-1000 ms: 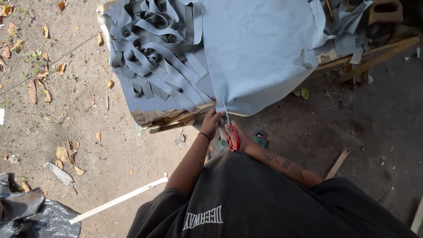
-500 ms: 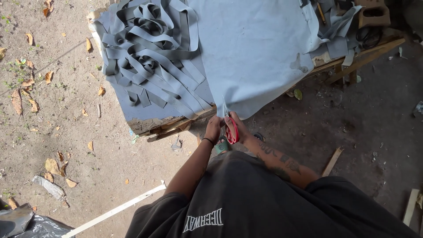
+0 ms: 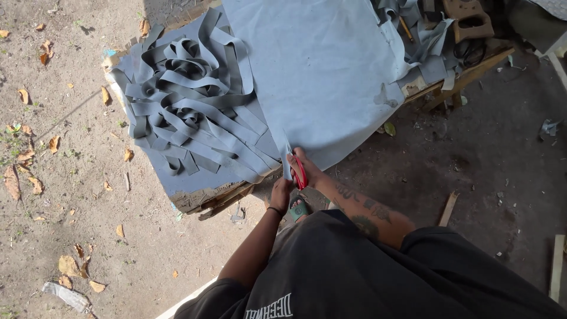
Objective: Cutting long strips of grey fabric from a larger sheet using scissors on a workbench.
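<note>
**Scissors at the hem of the grey sheet**

My right hand [image 3: 302, 166] is closed through the red handles of the scissors [image 3: 297, 168], whose blades point up into the near edge of the grey sheet [image 3: 322, 71], just below the middle of the frame. My left hand [image 3: 282, 190] sits right beside it, fingers curled and pinching the narrow tail of sheet that hangs off the edge.

The sheet looks soft, thin and limp: it drapes over the worktable [image 3: 204, 198] and folds under its own weight, so I judge it light but floppy, best held close to the cut line to keep it taut. The pile of cut strips [image 3: 189, 100] at upper left curls and tangles loosely, which suggests little stiffness.

The table's near edge is ragged, with wooden slats jutting out beneath. Bare dirt ground [image 3: 77, 195] with dry leaves lies open to the left; the upper right is crowded with scraps and a wooden-handled tool [image 3: 469, 20].
</note>
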